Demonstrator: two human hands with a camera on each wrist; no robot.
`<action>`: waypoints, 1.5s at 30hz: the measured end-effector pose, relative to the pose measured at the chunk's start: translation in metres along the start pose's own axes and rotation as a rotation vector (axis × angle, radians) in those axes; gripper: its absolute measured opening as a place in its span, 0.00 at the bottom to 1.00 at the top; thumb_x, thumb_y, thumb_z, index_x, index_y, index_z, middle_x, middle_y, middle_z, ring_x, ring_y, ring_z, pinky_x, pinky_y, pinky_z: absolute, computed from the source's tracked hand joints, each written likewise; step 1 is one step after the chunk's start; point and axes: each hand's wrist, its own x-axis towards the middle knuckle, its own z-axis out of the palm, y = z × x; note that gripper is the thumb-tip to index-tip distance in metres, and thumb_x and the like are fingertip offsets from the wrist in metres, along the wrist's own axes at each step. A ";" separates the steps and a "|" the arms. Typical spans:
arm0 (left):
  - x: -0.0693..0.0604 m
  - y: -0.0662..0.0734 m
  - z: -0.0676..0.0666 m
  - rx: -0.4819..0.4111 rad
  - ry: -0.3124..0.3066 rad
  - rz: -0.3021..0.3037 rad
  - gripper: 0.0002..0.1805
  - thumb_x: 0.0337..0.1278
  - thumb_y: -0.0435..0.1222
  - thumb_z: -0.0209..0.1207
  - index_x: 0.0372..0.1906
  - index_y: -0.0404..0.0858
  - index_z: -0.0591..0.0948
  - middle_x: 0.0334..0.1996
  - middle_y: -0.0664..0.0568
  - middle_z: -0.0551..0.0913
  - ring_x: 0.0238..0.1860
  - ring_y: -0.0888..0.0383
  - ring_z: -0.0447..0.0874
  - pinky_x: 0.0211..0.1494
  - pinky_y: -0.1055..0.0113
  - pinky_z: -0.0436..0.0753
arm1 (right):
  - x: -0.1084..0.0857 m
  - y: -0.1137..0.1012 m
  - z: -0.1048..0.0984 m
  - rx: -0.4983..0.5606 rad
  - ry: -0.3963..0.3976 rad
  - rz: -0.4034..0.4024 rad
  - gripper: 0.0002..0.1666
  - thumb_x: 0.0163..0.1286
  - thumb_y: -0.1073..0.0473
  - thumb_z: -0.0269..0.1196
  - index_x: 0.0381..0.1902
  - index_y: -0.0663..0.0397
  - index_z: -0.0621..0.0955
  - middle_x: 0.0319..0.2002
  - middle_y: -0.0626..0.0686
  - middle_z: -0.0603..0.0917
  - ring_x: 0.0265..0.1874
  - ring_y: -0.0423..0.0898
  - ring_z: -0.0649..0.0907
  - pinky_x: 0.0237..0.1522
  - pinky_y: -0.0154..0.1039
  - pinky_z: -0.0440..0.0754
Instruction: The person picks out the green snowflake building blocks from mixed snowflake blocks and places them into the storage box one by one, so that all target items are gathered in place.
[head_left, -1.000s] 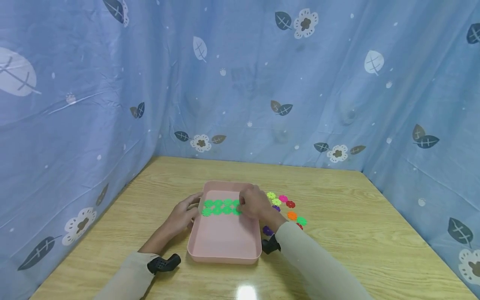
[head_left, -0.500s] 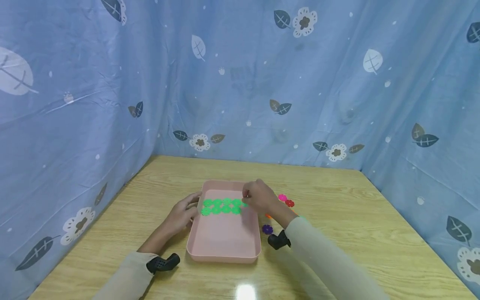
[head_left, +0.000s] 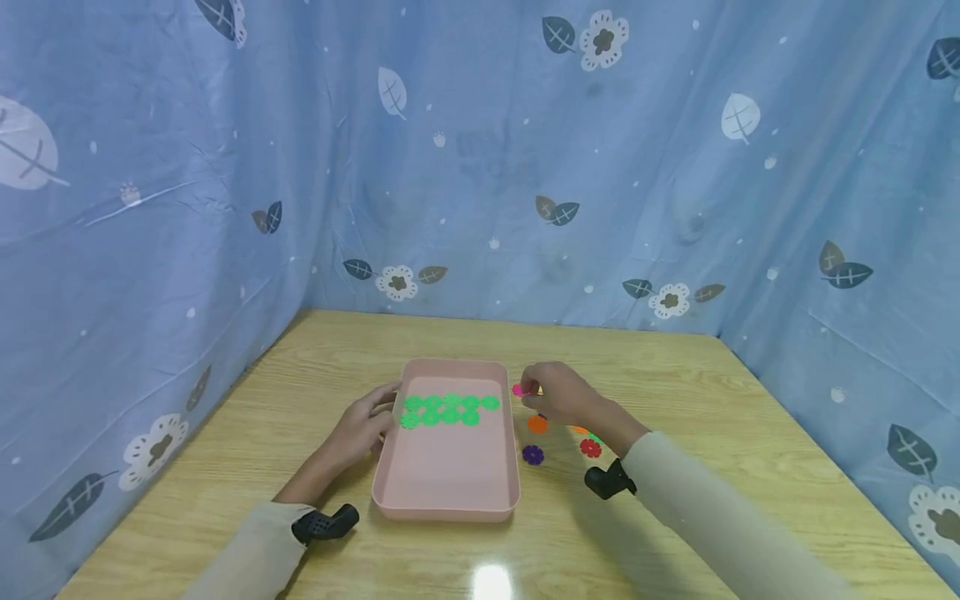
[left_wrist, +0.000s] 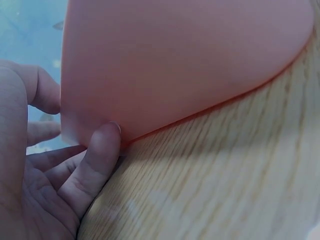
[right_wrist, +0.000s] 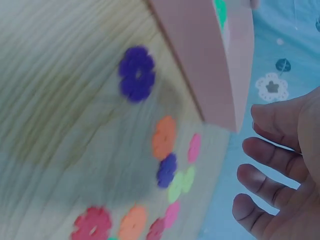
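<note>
A pink tray stands on the table with several green flower-shaped plastic pieces in two rows across its far half. My left hand holds the tray's left wall. In the left wrist view, the thumb presses the outer side and the fingers reach the rim. My right hand is off the tray's right side, above loose flower pieces, partly hiding them. The right wrist view shows its fingers loosely bent, apart and holding nothing. A pink piece lies near its fingertips, in the head view.
Right of the tray lie loose flower pieces: purple, orange, red, and yellow-green. The wooden table extends around them. A blue patterned curtain hangs behind and at both sides.
My right hand has moved out of the tray, rightward over the loose pieces. A green piece at the right end of the far row has come into view. The left hand stays put.
</note>
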 end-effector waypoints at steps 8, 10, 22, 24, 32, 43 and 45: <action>-0.002 0.001 0.000 0.009 0.013 -0.010 0.35 0.65 0.31 0.49 0.79 0.39 0.61 0.72 0.34 0.67 0.39 0.50 0.85 0.25 0.59 0.84 | -0.023 0.024 0.000 0.018 -0.039 0.020 0.06 0.69 0.63 0.67 0.41 0.60 0.83 0.36 0.50 0.83 0.38 0.48 0.81 0.46 0.48 0.83; -0.003 0.001 0.000 0.017 0.021 -0.011 0.35 0.66 0.32 0.49 0.78 0.39 0.61 0.71 0.34 0.67 0.39 0.49 0.85 0.26 0.59 0.85 | -0.027 0.030 0.001 0.016 -0.041 0.023 0.07 0.68 0.64 0.67 0.42 0.62 0.83 0.37 0.51 0.83 0.38 0.49 0.81 0.46 0.48 0.83; -0.001 0.002 0.004 0.010 0.019 -0.001 0.36 0.65 0.31 0.49 0.78 0.40 0.61 0.72 0.35 0.67 0.43 0.48 0.84 0.27 0.59 0.85 | -0.051 0.070 -0.001 0.072 -0.055 0.089 0.08 0.68 0.63 0.67 0.42 0.61 0.82 0.37 0.51 0.83 0.38 0.48 0.80 0.42 0.46 0.82; -0.001 0.002 0.004 0.016 0.021 0.000 0.36 0.64 0.30 0.49 0.78 0.40 0.61 0.72 0.35 0.67 0.43 0.48 0.84 0.26 0.59 0.84 | -0.055 0.074 0.000 0.102 -0.065 0.104 0.09 0.67 0.63 0.67 0.43 0.61 0.82 0.36 0.50 0.82 0.36 0.46 0.79 0.40 0.44 0.81; -0.001 0.000 0.003 0.015 0.025 -0.003 0.37 0.62 0.30 0.49 0.79 0.39 0.60 0.72 0.34 0.67 0.43 0.49 0.84 0.26 0.60 0.84 | -0.065 0.088 0.001 0.129 -0.059 0.124 0.13 0.61 0.64 0.72 0.42 0.62 0.81 0.37 0.53 0.82 0.36 0.48 0.79 0.41 0.44 0.81; -0.001 0.001 0.004 0.026 0.034 -0.009 0.36 0.63 0.31 0.49 0.78 0.40 0.62 0.72 0.35 0.68 0.40 0.50 0.85 0.26 0.60 0.84 | -0.073 0.095 0.014 0.158 -0.012 0.155 0.09 0.60 0.70 0.72 0.34 0.59 0.80 0.32 0.50 0.80 0.32 0.45 0.76 0.36 0.40 0.79; -0.001 0.000 0.005 0.030 0.039 -0.011 0.36 0.63 0.31 0.49 0.78 0.40 0.62 0.72 0.35 0.68 0.40 0.50 0.84 0.26 0.60 0.84 | -0.073 0.093 0.014 0.161 -0.019 0.178 0.11 0.60 0.70 0.71 0.35 0.58 0.79 0.33 0.49 0.80 0.33 0.46 0.76 0.37 0.41 0.79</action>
